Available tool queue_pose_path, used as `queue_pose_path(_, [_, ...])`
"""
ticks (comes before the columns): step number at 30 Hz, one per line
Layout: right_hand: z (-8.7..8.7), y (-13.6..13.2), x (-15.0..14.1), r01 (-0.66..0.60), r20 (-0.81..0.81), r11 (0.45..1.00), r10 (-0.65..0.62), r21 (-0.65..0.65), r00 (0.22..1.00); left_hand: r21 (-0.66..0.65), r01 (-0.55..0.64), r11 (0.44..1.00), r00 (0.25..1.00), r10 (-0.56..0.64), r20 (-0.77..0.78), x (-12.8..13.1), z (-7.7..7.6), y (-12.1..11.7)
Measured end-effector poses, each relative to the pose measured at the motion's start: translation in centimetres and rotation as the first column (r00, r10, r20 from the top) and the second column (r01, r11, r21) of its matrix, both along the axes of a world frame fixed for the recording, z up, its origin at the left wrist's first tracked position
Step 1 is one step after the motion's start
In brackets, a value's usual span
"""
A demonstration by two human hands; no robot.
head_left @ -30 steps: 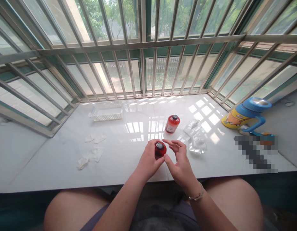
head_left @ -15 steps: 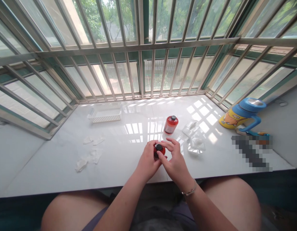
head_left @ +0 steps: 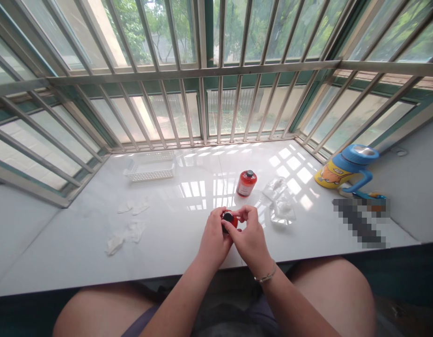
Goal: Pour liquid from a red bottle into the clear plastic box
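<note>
Near the counter's front edge, my left hand (head_left: pixel 213 233) is wrapped round a small red bottle (head_left: pixel 233 224) with a black cap (head_left: pixel 228 216). My right hand (head_left: pixel 249 234) is closed about the top of that bottle, its thumb by the cap and its index finger bent at the far side. Whether those fingers press the cap or the bottle's shoulder I cannot make out. Just beyond my hands a second red bottle (head_left: pixel 246 184), with a black top and a pale label, stands upright on the white counter (head_left: pixel 188 220).
Crumpled clear plastic packaging (head_left: pixel 282 208) lies to the right, white crumpled tissues (head_left: pixel 127 234) to the left. A white perforated basket (head_left: pixel 151 167) sits at the back left. A yellow and blue jug (head_left: pixel 346 166) stands far right, beside a blurred dark object (head_left: pixel 360 223). Metal bars (head_left: pixel 188 72) line the window.
My right hand's fingers have drawn in from spread to bent against the bottle's top. My left hand keeps its hold. The whole view has shifted slightly.
</note>
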State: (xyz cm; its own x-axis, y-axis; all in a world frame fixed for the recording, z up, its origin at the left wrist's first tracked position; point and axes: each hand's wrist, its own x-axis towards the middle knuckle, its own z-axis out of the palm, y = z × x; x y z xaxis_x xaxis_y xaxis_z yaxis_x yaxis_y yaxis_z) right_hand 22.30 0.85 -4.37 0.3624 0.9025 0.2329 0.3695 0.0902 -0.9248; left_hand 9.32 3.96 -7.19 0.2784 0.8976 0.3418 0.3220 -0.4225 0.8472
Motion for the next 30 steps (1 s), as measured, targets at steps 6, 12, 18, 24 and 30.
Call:
queue_pose_path(6, [-0.3,-0.2,0.0,0.002,0.018,0.999,-0.003,0.046,1.000,0.020,0.060,0.998,0.998,-0.060,-0.003,-0.5,-0.1,0.2])
queue_pose_path(12, [0.0,-0.1,0.1,0.028,0.100,0.998,-0.033,0.049,0.994,0.055,0.044,0.998,0.999,-0.045,0.014,-0.1,-1.1,-0.6])
queue_pose_path(18, [-0.2,-0.4,0.3,0.064,0.140,0.996,-0.073,0.065,0.987,0.107,-0.033,0.994,0.997,0.041,-0.071,1.5,-2.8,-2.2])
queue_pose_path(24, [-0.4,-0.1,3.8,0.168,0.233,0.980,-0.189,0.106,0.954,-0.006,0.233,0.973,0.962,-0.231,-0.145,0.3,-3.0,-6.2])
queue_pose_path(30, [0.0,1.5,8.1,0.210,0.397,0.971,-0.238,0.113,0.886,-0.364,0.556,0.747,0.765,-0.631,-0.128,-3.5,-2.5,-10.3])
